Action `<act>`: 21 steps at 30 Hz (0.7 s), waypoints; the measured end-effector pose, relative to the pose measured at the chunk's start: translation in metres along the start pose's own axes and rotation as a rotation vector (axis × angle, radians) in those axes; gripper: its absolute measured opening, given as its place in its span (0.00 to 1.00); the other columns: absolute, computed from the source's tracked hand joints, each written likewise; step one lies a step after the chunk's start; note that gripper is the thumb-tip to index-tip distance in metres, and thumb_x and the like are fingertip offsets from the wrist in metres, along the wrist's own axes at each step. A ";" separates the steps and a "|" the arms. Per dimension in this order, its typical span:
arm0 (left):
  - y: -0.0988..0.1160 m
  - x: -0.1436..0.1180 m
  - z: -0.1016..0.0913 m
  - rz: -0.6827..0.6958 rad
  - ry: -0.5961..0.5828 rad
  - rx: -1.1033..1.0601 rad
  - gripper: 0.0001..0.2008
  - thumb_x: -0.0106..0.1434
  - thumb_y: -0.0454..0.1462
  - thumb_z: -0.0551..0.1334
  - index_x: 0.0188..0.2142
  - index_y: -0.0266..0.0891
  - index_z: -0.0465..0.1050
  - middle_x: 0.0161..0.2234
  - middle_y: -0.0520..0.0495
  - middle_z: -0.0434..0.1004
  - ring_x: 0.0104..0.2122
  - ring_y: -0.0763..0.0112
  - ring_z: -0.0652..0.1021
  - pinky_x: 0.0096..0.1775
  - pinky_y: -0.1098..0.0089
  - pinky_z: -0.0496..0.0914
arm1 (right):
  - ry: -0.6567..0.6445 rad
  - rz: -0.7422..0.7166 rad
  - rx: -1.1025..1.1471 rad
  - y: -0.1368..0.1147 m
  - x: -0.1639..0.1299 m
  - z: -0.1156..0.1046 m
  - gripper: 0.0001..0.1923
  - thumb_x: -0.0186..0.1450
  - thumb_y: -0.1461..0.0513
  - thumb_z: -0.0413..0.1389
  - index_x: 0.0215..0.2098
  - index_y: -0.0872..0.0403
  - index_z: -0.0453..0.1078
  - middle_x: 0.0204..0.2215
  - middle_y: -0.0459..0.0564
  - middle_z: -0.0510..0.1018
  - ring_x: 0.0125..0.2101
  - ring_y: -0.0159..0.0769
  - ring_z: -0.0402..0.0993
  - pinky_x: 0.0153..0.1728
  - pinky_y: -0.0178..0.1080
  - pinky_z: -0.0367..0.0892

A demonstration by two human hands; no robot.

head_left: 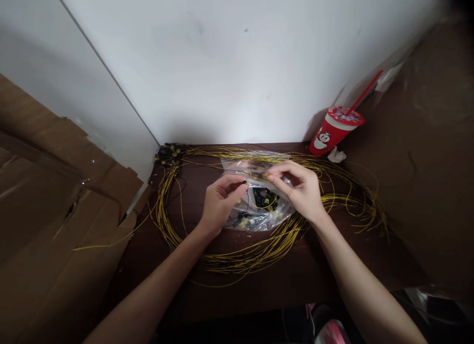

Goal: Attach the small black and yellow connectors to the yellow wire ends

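My left hand (222, 198) pinches a small black connector (245, 183) between thumb and fingertips, over a clear plastic bag (255, 223). A thin yellow wire loops down near it. To its right, my right hand (299, 188) is closed in a pinch on a small yellowish piece (265, 175), too blurred to name. Black and yellow small parts (264, 198) lie in the bag below both hands. Around the bag runs a large coil of yellow and black wires (237, 260), its bundled connectors (170, 154) resting at the back left.
At the back right stands a red cup (324, 134) with a straw, beside a crumpled tissue (336, 155). Cardboard (55, 186) rises on the left and a brown panel (418, 151) on the right. A white wall (222, 77) closes off the dark table (196, 186) behind.
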State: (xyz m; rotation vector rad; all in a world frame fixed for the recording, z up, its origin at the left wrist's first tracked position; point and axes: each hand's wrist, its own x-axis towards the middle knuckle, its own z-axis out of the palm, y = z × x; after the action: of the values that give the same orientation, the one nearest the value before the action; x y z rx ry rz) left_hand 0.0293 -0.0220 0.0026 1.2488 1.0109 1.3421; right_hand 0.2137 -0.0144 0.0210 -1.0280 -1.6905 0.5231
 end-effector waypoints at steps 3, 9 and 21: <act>0.000 -0.001 0.000 0.004 -0.016 -0.010 0.05 0.52 0.34 0.67 0.31 0.39 0.75 0.30 0.51 0.78 0.28 0.75 0.77 0.35 0.70 0.74 | -0.081 0.006 0.122 -0.004 -0.004 0.012 0.03 0.61 0.63 0.59 0.34 0.51 0.75 0.33 0.47 0.78 0.33 0.33 0.74 0.37 0.40 0.71; -0.001 -0.002 -0.001 0.003 -0.023 -0.004 0.06 0.50 0.34 0.68 0.30 0.39 0.75 0.28 0.51 0.78 0.28 0.73 0.77 0.34 0.69 0.74 | -0.065 0.038 0.161 -0.005 -0.010 0.024 0.04 0.60 0.63 0.60 0.35 0.51 0.75 0.33 0.48 0.78 0.34 0.33 0.74 0.37 0.39 0.71; -0.001 -0.001 -0.001 0.030 -0.026 -0.045 0.05 0.49 0.33 0.69 0.27 0.37 0.75 0.28 0.52 0.77 0.29 0.75 0.76 0.36 0.72 0.72 | -0.087 0.007 0.191 -0.007 -0.011 0.026 0.05 0.60 0.63 0.61 0.35 0.50 0.77 0.32 0.47 0.78 0.33 0.32 0.73 0.35 0.39 0.69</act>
State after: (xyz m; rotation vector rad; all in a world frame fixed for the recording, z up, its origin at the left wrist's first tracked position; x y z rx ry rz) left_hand 0.0287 -0.0232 0.0010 1.2497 0.9420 1.3609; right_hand 0.1883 -0.0234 0.0108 -0.8841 -1.6768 0.7281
